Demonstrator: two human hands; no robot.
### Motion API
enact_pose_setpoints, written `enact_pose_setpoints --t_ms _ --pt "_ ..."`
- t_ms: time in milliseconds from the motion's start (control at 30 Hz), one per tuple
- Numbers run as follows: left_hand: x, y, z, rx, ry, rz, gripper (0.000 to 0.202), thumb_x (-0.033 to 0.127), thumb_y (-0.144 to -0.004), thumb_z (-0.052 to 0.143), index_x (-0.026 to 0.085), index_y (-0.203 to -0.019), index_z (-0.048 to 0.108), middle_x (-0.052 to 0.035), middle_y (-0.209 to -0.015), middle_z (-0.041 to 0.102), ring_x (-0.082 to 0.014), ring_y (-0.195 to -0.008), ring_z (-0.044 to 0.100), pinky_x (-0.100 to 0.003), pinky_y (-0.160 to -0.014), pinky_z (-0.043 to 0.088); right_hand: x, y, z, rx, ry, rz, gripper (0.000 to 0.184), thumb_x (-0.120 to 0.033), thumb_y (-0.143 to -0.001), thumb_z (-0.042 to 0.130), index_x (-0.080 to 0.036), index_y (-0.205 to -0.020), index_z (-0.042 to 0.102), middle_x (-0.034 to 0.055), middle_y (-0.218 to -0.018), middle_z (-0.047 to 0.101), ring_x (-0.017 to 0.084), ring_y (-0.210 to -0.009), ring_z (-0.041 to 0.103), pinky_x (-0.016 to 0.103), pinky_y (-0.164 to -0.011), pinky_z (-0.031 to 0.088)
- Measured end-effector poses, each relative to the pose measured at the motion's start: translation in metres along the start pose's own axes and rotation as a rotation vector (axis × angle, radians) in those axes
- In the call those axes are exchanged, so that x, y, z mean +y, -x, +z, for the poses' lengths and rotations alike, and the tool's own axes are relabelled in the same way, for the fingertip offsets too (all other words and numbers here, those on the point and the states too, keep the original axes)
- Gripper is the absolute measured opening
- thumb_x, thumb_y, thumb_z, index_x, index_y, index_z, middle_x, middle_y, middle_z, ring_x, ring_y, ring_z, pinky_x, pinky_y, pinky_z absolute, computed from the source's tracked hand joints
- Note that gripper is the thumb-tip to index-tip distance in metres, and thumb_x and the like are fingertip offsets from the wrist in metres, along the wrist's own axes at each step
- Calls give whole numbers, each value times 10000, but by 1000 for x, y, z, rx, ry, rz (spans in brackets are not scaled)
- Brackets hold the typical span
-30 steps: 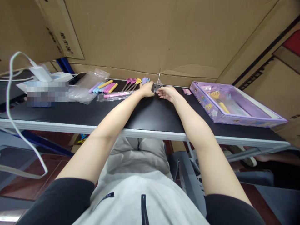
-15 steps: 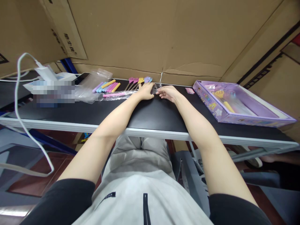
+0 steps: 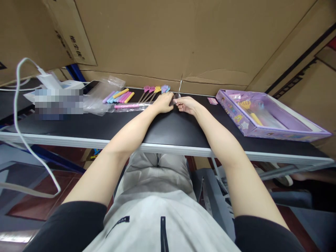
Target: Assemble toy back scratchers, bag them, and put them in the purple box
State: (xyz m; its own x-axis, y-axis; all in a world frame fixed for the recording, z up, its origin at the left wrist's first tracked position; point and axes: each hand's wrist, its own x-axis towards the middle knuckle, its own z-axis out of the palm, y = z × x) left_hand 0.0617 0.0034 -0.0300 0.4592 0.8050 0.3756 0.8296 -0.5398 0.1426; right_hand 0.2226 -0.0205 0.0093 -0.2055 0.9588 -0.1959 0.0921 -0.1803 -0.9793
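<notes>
My left hand [image 3: 163,102] and my right hand [image 3: 187,103] meet at the far side of the black table [image 3: 105,127]. Both pinch a small clear plastic bag [image 3: 174,98] between their fingertips, close to the cardboard wall. Just left of my left hand lie several little hand-shaped toy scratchers [image 3: 154,90] in pink, yellow and purple. A pink stick in a clear sleeve [image 3: 128,105] lies along the table beside my left wrist.
Coloured handles [image 3: 119,96] lie on clear plastic bags [image 3: 101,96] at the far left. A purple open toy box [image 3: 262,115] sits at the right, with a small pink card [image 3: 212,101] near it. A white charger and cable [image 3: 26,115] hang at the left.
Both hands stay together at the small clear bag; the fingers shifted slightly on it. The view has swung a little to the left.
</notes>
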Motion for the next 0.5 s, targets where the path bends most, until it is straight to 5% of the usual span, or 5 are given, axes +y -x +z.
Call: enact_pose_setpoints --t_ms 267,500 --pt "-5 -4 6 54 -4 -1 458 173 -874 635 110 -1326 590 -229 -1396 667 -378 -1339 627 -490 -1135 500 2 -7 3 116 160 -82 446 42 -974 608 -170 -605 473 -57 -449 428 36 -376 335 183 -373 239" --pt "1 -2 2 28 -12 -13 423 165 -899 592 92 -1315 596 -242 -1390 656 -385 -1373 599 -485 -1139 489 1 -2 2 -25 142 -56 484 -51 -946 755 -182 -612 429 -86 -460 404 12 -378 296 150 -372 220"
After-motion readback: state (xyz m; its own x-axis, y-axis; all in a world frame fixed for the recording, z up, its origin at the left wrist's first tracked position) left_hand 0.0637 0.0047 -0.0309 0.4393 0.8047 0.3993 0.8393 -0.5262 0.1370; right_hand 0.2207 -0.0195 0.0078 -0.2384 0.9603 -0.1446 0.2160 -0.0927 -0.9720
